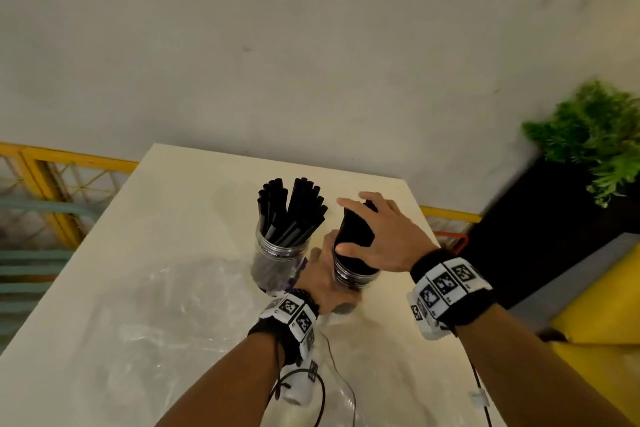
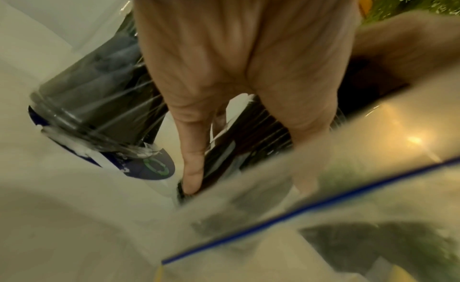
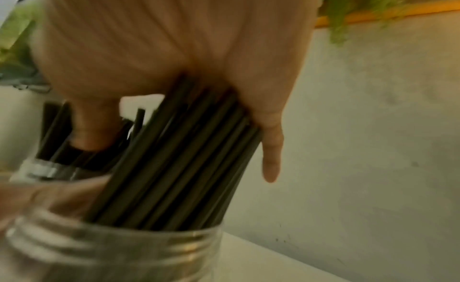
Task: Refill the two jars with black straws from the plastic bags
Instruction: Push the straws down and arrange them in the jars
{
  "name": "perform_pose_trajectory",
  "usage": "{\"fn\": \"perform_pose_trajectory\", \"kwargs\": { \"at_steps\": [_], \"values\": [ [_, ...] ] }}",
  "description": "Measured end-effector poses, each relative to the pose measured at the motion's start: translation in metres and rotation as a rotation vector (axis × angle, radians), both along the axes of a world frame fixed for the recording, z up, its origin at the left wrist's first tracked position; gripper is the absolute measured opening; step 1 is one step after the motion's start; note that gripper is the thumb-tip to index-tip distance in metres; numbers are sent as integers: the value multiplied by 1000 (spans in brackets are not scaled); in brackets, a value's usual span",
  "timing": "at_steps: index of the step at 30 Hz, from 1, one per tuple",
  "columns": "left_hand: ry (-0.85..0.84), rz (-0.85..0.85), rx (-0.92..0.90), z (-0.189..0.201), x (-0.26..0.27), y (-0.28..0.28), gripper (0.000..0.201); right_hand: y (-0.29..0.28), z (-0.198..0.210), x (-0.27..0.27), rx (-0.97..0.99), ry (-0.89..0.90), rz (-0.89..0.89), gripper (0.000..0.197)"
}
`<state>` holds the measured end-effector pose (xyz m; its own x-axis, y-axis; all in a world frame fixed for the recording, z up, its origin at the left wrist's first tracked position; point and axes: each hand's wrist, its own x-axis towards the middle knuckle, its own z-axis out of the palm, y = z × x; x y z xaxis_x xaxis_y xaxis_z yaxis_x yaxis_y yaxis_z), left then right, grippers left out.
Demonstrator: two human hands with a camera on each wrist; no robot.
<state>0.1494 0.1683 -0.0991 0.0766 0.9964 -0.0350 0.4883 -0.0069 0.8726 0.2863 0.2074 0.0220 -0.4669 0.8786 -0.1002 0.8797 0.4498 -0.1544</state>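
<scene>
Two clear jars stand on the cream table (image 1: 180, 218). The left jar (image 1: 280, 255) holds a spread of black straws (image 1: 291, 208). My left hand (image 1: 323, 267) grips the right jar (image 1: 353, 276) from its left side, one finger (image 2: 191, 168) lying down the glass. My right hand (image 1: 346, 225) reaches from above and clasps a tight bundle of black straws (image 1: 356, 236) between thumb and fingers (image 3: 271, 148). The bundle's lower ends stand inside the right jar's threaded mouth (image 3: 112, 252). The jar's base is hidden behind my left hand.
Clear plastic bags (image 1: 173, 305) lie crumpled on the near side of the table, one with a blue zip strip (image 2: 298, 211). A green plant (image 1: 595, 135) in a black planter stands to the right. A yellow railing (image 1: 52, 163) runs behind the table.
</scene>
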Motion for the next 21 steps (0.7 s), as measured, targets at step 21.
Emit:
{"fn": "perform_pose_trajectory", "kwargs": {
  "at_steps": [21],
  "values": [
    [-30,-65,5,0,-1,5,115,11,-6,-4,72,-15,-55,64]
  ]
}}
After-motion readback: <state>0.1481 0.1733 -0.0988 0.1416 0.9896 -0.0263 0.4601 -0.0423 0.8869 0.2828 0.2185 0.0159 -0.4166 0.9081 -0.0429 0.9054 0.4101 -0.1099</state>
